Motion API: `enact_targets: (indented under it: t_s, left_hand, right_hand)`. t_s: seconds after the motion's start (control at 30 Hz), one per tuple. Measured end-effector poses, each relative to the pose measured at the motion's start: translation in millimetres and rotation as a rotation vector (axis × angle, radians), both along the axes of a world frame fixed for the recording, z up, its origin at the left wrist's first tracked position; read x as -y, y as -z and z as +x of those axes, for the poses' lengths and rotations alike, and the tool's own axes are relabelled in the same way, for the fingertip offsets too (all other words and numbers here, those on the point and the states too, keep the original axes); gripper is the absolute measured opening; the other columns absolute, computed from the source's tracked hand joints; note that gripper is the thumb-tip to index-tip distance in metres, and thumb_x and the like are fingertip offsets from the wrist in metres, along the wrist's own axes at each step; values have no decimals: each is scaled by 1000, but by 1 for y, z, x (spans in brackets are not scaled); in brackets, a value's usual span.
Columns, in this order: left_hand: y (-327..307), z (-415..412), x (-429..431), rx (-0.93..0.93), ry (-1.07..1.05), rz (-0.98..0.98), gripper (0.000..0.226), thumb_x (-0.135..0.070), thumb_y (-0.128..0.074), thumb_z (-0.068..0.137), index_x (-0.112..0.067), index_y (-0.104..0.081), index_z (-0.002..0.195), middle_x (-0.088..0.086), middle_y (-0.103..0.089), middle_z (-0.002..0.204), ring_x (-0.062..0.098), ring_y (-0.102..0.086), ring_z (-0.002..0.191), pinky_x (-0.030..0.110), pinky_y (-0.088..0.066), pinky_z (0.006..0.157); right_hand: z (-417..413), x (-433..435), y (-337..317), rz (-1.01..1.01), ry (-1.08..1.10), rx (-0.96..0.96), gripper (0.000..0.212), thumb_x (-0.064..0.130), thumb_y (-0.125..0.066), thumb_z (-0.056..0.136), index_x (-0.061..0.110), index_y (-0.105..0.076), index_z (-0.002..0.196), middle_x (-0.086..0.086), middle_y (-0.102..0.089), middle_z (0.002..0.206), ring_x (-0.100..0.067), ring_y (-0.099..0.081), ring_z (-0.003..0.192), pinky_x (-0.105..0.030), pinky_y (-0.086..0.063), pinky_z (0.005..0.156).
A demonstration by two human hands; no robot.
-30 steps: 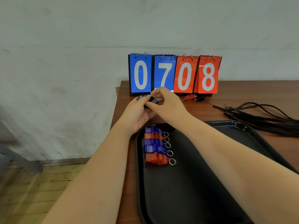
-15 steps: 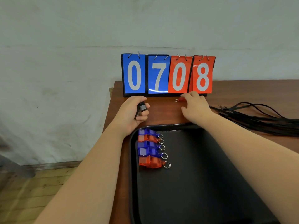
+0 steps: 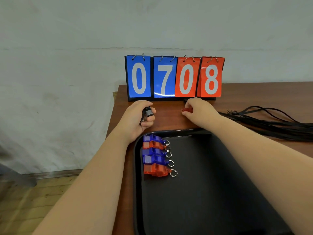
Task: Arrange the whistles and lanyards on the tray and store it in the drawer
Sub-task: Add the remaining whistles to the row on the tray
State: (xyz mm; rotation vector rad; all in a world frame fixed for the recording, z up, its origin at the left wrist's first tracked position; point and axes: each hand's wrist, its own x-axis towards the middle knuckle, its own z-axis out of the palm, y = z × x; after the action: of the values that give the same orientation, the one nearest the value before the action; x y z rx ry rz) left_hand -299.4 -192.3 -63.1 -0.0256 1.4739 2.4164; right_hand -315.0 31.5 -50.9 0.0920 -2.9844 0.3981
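Sight of the black whistle (image 3: 147, 112) is limited to a dark body and a grey band, the rest being covered by the curled fingers (image 3: 149, 118) of the left hand (image 3: 135, 119). Of the red whistle (image 3: 187, 110) only a short red end and a small ring are seen beneath the right hand (image 3: 200, 110). The black tray (image 3: 136, 167) is cut off at the lower edge of the view, and its right side is covered by the right forearm. The black lanyards (image 3: 271, 126) are cut off at the right edge, so their full length cannot be made out. The left hand is closed around the black whistle and is held over the table (image 3: 169, 122), just beyond the tray's far left corner. The right hand is pinched on the red whistle just in front of the scoreboard (image 3: 172, 77); whether that whistle is lifted off the table cannot be told. Five whistles (image 3: 155, 156) are laid in a close column along the tray's left side, rings turned to the right, in the order blue, red, blue, blue, red from far to near. The scoreboard is stood at the back of the table against the wall, with 0 7 shown in blue and 0 8 in red. The lanyards are laid in a loose bundle on the table, right of the tray and beside the right forearm. A wooden floor (image 3: 25, 200) is seen at the left.
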Motion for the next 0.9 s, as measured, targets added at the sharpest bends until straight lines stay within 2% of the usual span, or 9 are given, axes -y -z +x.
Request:
enact_targets:
  t_s: [0.17, 0.37, 0.43, 0.53, 0.6, 0.73, 0.8, 0.9]
  left_hand:
    - [0, 1, 0, 16, -28, -5, 8, -15, -55, 97, -9, -50, 95, 7, -57, 78, 10, -42, 50, 18, -32, 37]
    - [1, 0, -2, 5, -61, 2, 12, -15, -55, 98, -10, -47, 106, 9, -59, 80, 11, -48, 50, 18, -33, 37]
    - [1, 1, -2, -16, -101, -26, 16, -13, -52, 100, -11, -49, 115, 11, -60, 82, 15, -53, 54, 20, -35, 41]
    - [2, 2, -2, -51, -136, -64, 20, -19, -51, 103, -17, -50, 122, 14, -60, 90, 19, -62, 60, 21, -39, 44]
    - [2, 3, -2, -58, -128, -68, 27, -33, -48, 104, -15, -49, 124, 15, -60, 95, 20, -66, 61, 20, -40, 43]
    - [-1, 5, -5, -77, -92, -92, 52, -57, -40, 100, -9, -51, 120, 10, -66, 90, 13, -60, 54, 20, -39, 43]
    - [-1, 5, -5, -96, -78, -84, 56, -60, -40, 99, -9, -56, 113, 8, -64, 87, 11, -52, 56, 20, -35, 45]
    - [2, 4, -2, -151, -64, -55, 53, -52, -50, 99, -8, -57, 128, 9, -71, 108, 9, -55, 65, 19, -34, 45]
  right_hand:
    - [3, 10, -9, 65, -68, 46, 31, 31, -64, 93, 16, -62, 120, -4, -61, 119, -18, -59, 107, -30, -50, 94]
    - [6, 15, -6, 30, -87, -15, 30, 31, -64, 93, 17, -63, 119, -3, -55, 122, -17, -56, 109, -25, -46, 92]
    - [7, 20, -6, -39, -98, -93, 27, 31, -64, 93, 19, -62, 116, -1, -52, 119, -15, -55, 105, -24, -46, 88]
    - [12, 37, -9, -194, -124, -188, 22, 36, -63, 93, 23, -63, 110, 4, -52, 104, -9, -53, 89, -19, -43, 76]
    - [16, 56, -13, -357, -158, -162, 19, 38, -64, 91, 25, -64, 105, 5, -58, 90, -8, -55, 80, -18, -40, 69]
    - [25, 94, -20, -695, -186, -52, 27, 29, -71, 88, 21, -61, 112, 4, -64, 86, -8, -65, 77, -22, -56, 68]
    - [27, 105, -20, -719, -204, -74, 25, 23, -71, 88, 19, -61, 110, 6, -64, 86, -7, -64, 78, -22, -56, 71]
    - [28, 105, -18, -616, -251, -96, 17, 23, -71, 88, 19, -64, 103, 8, -66, 88, -3, -64, 80, -16, -52, 73]
